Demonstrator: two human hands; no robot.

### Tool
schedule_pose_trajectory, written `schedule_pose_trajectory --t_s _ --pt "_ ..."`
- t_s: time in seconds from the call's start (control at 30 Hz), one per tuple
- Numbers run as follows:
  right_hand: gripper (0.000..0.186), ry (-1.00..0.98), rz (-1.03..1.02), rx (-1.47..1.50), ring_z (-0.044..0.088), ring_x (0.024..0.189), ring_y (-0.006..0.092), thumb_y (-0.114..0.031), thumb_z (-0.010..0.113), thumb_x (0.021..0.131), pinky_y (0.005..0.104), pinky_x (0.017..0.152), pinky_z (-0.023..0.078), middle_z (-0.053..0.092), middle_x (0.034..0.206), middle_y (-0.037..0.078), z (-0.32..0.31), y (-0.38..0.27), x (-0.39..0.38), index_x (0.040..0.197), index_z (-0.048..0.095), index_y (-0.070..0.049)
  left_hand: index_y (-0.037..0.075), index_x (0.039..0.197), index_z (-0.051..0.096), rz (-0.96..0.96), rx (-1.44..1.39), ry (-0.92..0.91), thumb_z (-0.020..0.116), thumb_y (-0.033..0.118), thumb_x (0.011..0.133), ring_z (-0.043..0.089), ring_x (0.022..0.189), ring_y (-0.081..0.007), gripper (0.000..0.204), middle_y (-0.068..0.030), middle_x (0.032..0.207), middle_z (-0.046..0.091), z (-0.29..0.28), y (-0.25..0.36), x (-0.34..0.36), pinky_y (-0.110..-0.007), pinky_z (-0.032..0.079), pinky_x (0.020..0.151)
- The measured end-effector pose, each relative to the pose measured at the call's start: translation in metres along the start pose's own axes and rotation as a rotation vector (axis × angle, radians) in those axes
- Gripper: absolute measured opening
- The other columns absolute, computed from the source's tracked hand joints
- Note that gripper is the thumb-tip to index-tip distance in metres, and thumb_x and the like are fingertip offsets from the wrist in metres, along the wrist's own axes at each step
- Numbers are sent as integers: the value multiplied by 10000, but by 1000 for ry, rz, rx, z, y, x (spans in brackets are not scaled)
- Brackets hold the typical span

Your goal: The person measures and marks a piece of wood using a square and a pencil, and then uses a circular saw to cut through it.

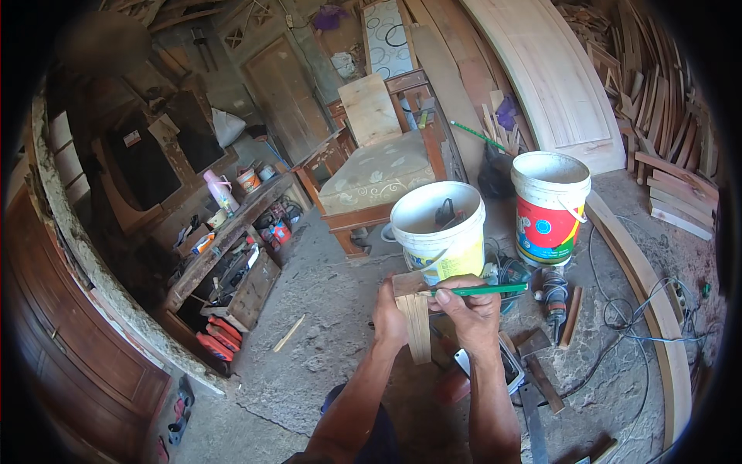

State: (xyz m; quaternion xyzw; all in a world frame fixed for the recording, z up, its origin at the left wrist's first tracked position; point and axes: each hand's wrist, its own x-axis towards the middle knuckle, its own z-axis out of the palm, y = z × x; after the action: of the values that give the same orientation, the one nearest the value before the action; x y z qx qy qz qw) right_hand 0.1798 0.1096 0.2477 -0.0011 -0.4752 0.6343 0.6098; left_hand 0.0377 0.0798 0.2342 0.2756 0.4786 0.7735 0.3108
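Left hand (391, 315): fingers gripping the wooden block (418, 332), lower centre of the frame; right hand (473, 319): fingers closed on the green pencil (491, 290), its left end at the block's upper part.

From my head, the wide fisheye looks down and forward over my left hand (392, 313) and right hand (473, 315), both nearer than the yellow-labelled bucket (439, 241). Beyond that bucket, it reaches the brown door (290, 100).
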Motion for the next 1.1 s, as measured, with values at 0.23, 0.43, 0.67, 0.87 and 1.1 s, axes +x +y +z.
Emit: schedule_pose_trajectory --t_s 0.23,0.43,0.67,0.87,1.1 --pt "96 9 74 77 688 755 133 -19 692 909 265 697 595 704 855 94 -3 1 -3 995 679 21 -35 1225 530 92 112 -106 277 430 1039 675 901 -283 562 -175 1010 673 -40 -30 30 -411 538 839" --pt "97 12 71 65 706 778 153 -17 679 917 269 702 603 712 875 115 -6 0 -1 1005 672 25 -26 1437 333 123 197 -114 297 418 1039 656 1002 -288 597 -197 1136 637 -40 -26 24 -421 529 872" --pt "101 12 65 74 706 774 160 -23 670 926 275 698 604 715 881 131 -6 1 -3 1014 665 28 -33 1397 402 99 134 -111 297 417 1042 661 990 -290 583 -191 1096 658 -36 -17 17 -419 526 881" --pt "120 54 80 109 706 750 166 -65 648 951 286 684 603 720 870 141 -1 -4 -6 1017 658 36 -85 1108 576 111 85 -284 241 291 1075 683 887 -245 505 -172 1048 668 -38 -11 18 -345 557 801" --pt "157 83 102 148 701 717 163 -106 637 967 293 675 598 724 854 147 6 -2 -9 1029 656 37 -32 1028 607 422 311 -172 384 133 1042 679 820 -267 278 -167 931 679 -60 -34 34 -368 551 753"
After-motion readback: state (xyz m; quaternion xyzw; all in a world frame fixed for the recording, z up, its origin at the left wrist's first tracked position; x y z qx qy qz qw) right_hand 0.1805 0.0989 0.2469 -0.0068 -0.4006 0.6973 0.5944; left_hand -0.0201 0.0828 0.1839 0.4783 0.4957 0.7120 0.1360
